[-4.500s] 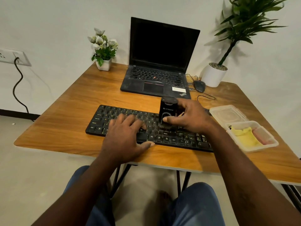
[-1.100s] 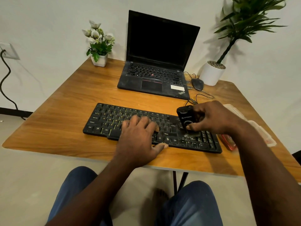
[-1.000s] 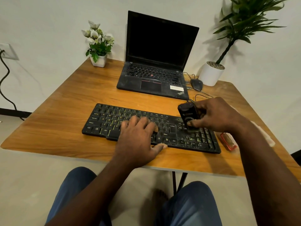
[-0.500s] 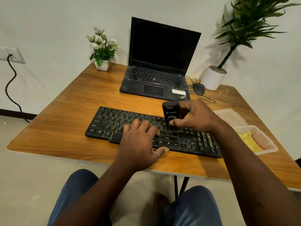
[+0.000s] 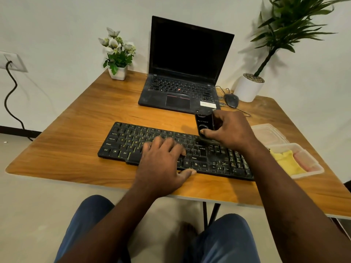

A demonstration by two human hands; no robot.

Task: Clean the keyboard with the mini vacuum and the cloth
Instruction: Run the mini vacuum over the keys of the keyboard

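A black keyboard lies across the front of the wooden table. My left hand rests flat on its middle keys, fingers spread, thumb at the front edge. My right hand is shut on the black mini vacuum, which stands upright with its base on the keys of the upper right part of the keyboard. A yellow cloth lies in a clear plastic tray at the right, beyond my right forearm.
An open black laptop stands behind the keyboard. A mouse with its cable and a white pot with a tall plant are at the back right. A small flower pot stands back left. The tray's lid lies beside the tray.
My right hand has carried the vacuum from the keyboard's right end leftward to its upper middle-right keys. My left hand has stayed on the middle keys.
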